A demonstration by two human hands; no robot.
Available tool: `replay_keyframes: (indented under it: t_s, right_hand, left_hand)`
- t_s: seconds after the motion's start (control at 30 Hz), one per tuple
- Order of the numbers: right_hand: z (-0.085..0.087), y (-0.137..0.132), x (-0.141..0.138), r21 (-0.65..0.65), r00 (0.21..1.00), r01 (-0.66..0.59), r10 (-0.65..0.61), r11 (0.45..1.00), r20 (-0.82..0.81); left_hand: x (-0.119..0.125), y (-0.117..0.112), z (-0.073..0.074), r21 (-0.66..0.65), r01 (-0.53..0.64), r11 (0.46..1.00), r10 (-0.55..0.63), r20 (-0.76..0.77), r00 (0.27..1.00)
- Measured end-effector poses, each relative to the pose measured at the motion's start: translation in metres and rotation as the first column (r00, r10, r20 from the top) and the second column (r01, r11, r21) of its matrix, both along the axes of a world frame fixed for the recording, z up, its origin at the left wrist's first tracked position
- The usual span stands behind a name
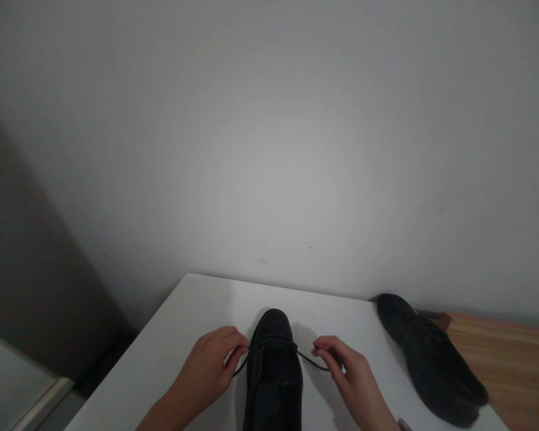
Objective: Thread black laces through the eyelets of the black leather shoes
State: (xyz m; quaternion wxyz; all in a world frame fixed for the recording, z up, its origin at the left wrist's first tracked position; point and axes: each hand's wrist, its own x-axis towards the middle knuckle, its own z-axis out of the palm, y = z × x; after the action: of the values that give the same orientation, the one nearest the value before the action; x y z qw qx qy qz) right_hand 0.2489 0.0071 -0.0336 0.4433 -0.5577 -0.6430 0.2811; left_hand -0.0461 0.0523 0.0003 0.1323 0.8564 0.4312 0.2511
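A black shoe (275,365) stands on the white table, its toe pointing to the wall and its heel cut off by the lower edge of the view. A dark shoelace (313,363) runs out from both sides of its front. My left hand (213,362) is at the shoe's left side, thumb and forefinger pinched on the lace close to the upper. To the right, a short way off the shoe, my right hand (348,374) has its fingers closed on the other side of the lace.
A second black shoe (431,362) lies at the table's right edge, with laces across its front. Beyond it is a wood-grain surface (512,359). The white table (206,299) meets a grey-white wall (269,149) at the back. A pale panel edge (42,404) shows at lower left.
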Motion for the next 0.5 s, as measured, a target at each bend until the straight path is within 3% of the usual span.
replay_keyframes:
  t_s: [0.23, 0.5]
  right_hand:
    - [0.005, 0.002, -0.017, 0.063, 0.995, -0.071, 0.067, 0.995, 0.068]
    - [0.005, 0.001, -0.024, 0.017, 0.993, -0.087, 0.085, 0.996, 0.080]
  left_hand:
    - [0.010, -0.004, -0.006, -0.072, -0.026, 0.997, 0.025, -0.017, 1.000]
    - [0.010, -0.005, -0.006, -0.055, -0.016, 0.998, 0.015, -0.020, 1.000]
